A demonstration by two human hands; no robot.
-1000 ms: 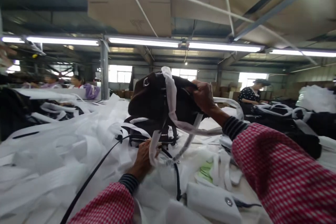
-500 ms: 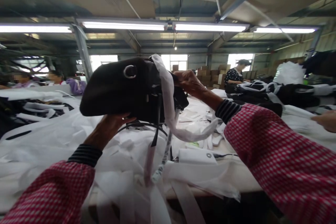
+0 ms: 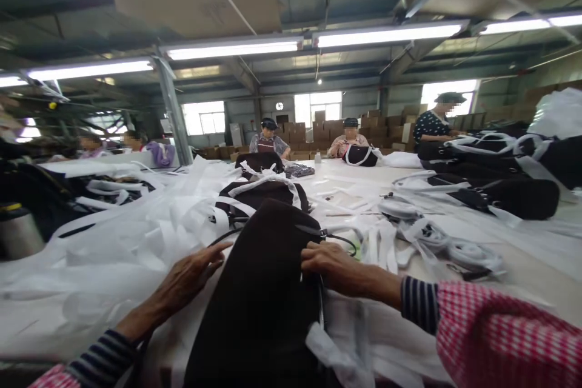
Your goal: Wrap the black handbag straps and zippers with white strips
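A black bag (image 3: 259, 303) points lengthwise away from a worker, its matte side smooth and apparently fabric, rounded at the far end. The right hand (image 3: 334, 267) grips its right edge with bent fingers, probably steadying it; the left hand (image 3: 188, 276), loosely spread and grasping nothing, is just beside the opposite edge, though contact cannot be told. A crumpled white strip (image 3: 331, 348) lies against the bag's lower right. At left, thin white sheets (image 3: 136, 254) heap softly, seemingly within easy reach. At right, coiled straps (image 3: 473, 254) wear white covers, likely against scuffs. Beyond, a second bag (image 3: 266, 197) has a white-wrapped handle, and more black bags (image 3: 522, 197) pile on the table (image 3: 334, 179). Across it, two capped co-workers (image 3: 268, 145) face the camera before stacked cardboard boxes (image 3: 318, 133).
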